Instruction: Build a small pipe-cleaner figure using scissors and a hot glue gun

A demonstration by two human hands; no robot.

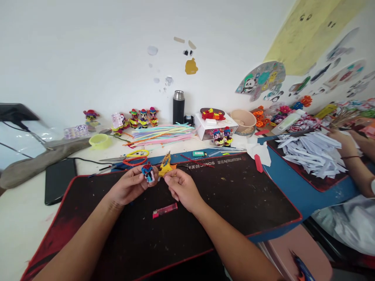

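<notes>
My left hand (pixel 129 186) is closed around a small doll figure (pixel 148 173) with a red and blue headpiece and a pale blue and white body. Just right of it, my right hand (pixel 184 189) has thumb and forefinger pinched together; what they hold, if anything, is too small to make out. Right behind those fingertips is a yellow glue gun (pixel 166 167), its nozzle pointing away from me; whether my fingers touch it I cannot tell. A pink lighter (pixel 165 210) lies on the black mat (pixel 222 207) below my hands.
Behind the mat lie scissors (pixel 135 160) and pastel pipe cleaners (pixel 164 134). Finished dolls (pixel 143 118), a black flask (pixel 178 109) and a white box (pixel 216 127) stand along the wall. At right, another person's hand (pixel 336 137) is beside a paper-strip pile (pixel 315 152).
</notes>
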